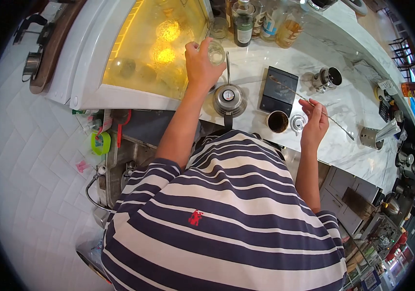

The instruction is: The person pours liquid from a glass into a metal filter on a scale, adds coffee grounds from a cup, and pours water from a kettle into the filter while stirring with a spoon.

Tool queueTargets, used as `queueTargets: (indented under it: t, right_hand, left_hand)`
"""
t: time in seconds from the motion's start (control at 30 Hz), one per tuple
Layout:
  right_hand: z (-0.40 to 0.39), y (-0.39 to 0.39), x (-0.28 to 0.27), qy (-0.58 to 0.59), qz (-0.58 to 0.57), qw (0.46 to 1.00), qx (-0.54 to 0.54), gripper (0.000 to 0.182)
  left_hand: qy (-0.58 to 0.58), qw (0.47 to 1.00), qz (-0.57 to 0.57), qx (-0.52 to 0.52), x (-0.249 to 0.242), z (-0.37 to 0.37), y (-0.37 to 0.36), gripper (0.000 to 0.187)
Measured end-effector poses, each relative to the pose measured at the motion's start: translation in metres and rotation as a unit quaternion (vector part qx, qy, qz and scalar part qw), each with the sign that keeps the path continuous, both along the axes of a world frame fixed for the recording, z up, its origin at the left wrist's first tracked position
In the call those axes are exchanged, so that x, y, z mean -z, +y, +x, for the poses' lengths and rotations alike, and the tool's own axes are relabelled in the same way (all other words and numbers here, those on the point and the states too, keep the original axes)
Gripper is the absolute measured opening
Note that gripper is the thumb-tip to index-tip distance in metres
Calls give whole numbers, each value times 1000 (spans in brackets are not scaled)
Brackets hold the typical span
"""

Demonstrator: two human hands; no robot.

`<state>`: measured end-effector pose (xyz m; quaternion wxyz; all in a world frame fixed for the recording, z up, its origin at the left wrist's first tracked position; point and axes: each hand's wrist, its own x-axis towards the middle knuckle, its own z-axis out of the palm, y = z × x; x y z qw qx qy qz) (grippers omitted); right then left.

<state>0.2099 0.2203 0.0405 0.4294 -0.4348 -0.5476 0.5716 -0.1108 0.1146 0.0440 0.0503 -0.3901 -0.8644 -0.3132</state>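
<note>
My left hand is wrapped around a small clear glass, held up near the yellow-lit fridge door. In my right hand is a long, thin bar spoon, slanting across above the counter. A cup of dark liquid stands near the counter's front edge, with a small round metal piece beside it. Behind the cup lies a black scale. To its left sits a gooseneck kettle with a dial thermometer in its lid.
Several bottles and another glass stand at the back. A metal pot is right of the scale. Further right are a metal holder and a calculator. The lit fridge borders the counter on the left.
</note>
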Motion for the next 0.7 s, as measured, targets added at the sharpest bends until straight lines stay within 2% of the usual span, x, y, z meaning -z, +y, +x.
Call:
queueTargets:
  t: [0.17,0.27,0.4,0.7]
  right_hand:
    - [24,14,-10,0,12,1000,29,35]
    - [42,24,-13,8,12,999,44,36]
    - [63,35,-19,10,11,998,61,36]
    - [92,52,-22,5,-5,998,68,36]
  left_hand:
    - [-45,996,7,70,-40,32,-4,78]
    - [-46,989,39,133,-36,51,6,77]
    - [-107,980,7,166,-33,84,27,78]
    - [-108,971,-32,210,-4,115,72,79]
